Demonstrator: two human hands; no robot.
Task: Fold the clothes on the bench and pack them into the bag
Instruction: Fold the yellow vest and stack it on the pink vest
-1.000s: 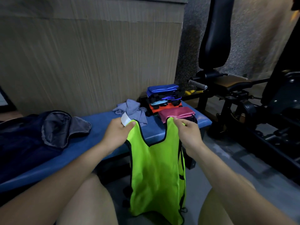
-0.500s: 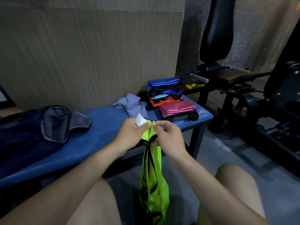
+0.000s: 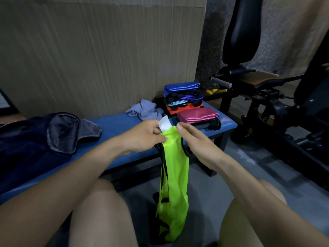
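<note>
Left hand (image 3: 142, 135) pinching vest (image 3: 173, 168) straps together, right hand (image 3: 194, 138) fingers loose beside them; light, slippery, floppy fabric, best gripped at shoulders.

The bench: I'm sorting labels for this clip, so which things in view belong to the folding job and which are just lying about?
Job:
- neon vest, pinched at the top by the left hand; right hand beside it
- crumpled grey garment
- folded pink cloth
- folded stack
- dark bag
- blue bench

Lying about:
- gym machine

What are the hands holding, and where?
Left hand pinches the green vest at its top, by the white tag. Right hand is open beside it; contact can't be told.
</note>
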